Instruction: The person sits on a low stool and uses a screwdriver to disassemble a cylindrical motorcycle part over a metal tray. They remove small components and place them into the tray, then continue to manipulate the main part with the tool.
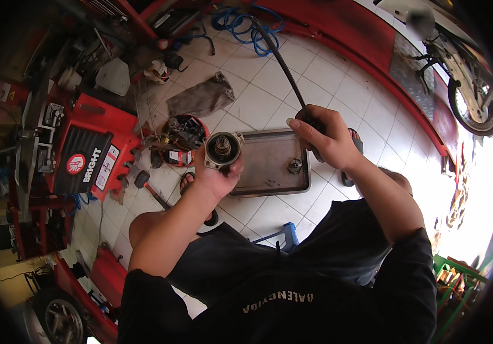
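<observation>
My left hand [216, 179] is wrapped round a cylindrical metal housing [208, 161] with flange ears, its open end facing up and a shaft in the middle. Over the far right corner of a grey metal tray [263, 152], my right hand [328, 136] is closed round a black hose [283, 64] that runs up and away. Any fitting at the hose's end is hidden by the fingers. A small dark metal part [295, 165] lies in the tray, toward its right side. The two hands are apart, with the housing left of the tray's far left corner.
Left of the tray stands a round container [186, 133] full of metal parts. A hammer [152, 188] and a dirty cloth [201, 96] lie on the tiles. A red machine [94, 152] is at the left, a motorcycle wheel [471, 106] far right, and a blue stool [290, 234] between my legs.
</observation>
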Available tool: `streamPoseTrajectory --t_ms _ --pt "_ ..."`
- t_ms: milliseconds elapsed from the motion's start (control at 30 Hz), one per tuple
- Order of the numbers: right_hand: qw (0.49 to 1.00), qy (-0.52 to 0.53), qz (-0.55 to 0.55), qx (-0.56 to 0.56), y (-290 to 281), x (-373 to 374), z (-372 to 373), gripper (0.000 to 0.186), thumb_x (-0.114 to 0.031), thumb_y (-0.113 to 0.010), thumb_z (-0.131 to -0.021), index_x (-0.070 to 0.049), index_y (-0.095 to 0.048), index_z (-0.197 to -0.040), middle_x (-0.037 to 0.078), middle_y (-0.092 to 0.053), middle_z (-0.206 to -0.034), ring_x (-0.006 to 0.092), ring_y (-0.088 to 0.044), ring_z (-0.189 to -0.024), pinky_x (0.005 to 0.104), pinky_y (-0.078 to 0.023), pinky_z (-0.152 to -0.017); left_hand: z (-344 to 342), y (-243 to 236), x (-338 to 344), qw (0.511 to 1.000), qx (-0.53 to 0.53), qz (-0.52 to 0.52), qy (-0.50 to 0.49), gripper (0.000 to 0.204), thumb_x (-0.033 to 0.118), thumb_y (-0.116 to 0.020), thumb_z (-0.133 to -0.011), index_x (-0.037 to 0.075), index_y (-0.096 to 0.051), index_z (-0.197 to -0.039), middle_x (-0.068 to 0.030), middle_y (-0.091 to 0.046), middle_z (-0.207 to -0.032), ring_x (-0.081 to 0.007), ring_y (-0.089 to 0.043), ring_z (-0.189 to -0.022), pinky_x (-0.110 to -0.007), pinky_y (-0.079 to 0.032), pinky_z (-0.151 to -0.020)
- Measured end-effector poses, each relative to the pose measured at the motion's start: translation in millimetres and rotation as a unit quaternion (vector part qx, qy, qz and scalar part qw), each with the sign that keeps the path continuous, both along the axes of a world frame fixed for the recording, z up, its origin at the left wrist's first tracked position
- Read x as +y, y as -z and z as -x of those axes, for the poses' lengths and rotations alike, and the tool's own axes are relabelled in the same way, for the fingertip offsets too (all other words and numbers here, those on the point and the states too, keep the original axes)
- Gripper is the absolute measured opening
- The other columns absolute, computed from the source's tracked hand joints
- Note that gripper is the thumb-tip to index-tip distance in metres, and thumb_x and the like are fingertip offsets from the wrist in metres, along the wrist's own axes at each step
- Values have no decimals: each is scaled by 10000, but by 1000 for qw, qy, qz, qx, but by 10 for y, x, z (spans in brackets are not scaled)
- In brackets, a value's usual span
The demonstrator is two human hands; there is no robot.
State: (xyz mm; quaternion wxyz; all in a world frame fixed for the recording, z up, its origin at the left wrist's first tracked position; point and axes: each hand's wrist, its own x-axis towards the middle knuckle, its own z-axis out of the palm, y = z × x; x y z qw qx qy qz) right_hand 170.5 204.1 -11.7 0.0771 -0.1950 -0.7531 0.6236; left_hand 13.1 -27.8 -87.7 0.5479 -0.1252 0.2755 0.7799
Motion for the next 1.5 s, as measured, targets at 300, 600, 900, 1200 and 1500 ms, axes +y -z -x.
streamPoseTrajectory --t_ms 300,600,900,1200,1500 --pt "996 80 -8 41 195 27 115 386 -368 -722 -956 14 -698 -914 16 -607 -722 75 -541 -652 260 -438 -578 138 -182 -104 999 -16 -24 -25 498 472 -458 -918 20 -662 -969 -145 -635 -807 -233 -499 -542 -319 -353 -505" --pt "969 104 -16 -221 1329 190 433 514 -445 -703 -908 19 -751 -1124 155 -705 -855 197 -638 -544 354 -507 -475 364 -195 -354 957 200 140 -155 421 398 -451 -1003 30 -651 -1030 -97 -660 -902 -202 -540 -600 -312 -364 -464" --pt "872 111 -220 -423 3572 -117 -344 548 -507 -793 -776 -51 -763 -1078 231 -752 -1020 391 -722 -1010 466 -571 -885 236 -366 -525 986 124 66 -89 355 348 -439 -1030 68 -656 -1007 -85 -653 -810 -202 -527 -545 -302 -346 -437" --pt "832 281 -173 -446 4027 -496 -221 712 -567 -839 -697 11 -747 -1104 262 -731 -1118 401 -697 -1107 489 -554 -950 292 -272 -611 989 -23 71 -132 400 394 -504 -982 31 -629 -1096 -126 -624 -925 -198 -495 -585 -280 -339 -456" --pt "848 230 -90 -470 4045 -320 38 664 -520 -847 -702 64 -753 -1002 242 -755 -995 370 -747 -940 441 -587 -859 189 -20 -304 983 -35 174 -45 271 329 -435 -1039 113 -596 -1010 -57 -646 -883 -212 -534 -580 -311 -360 -467"
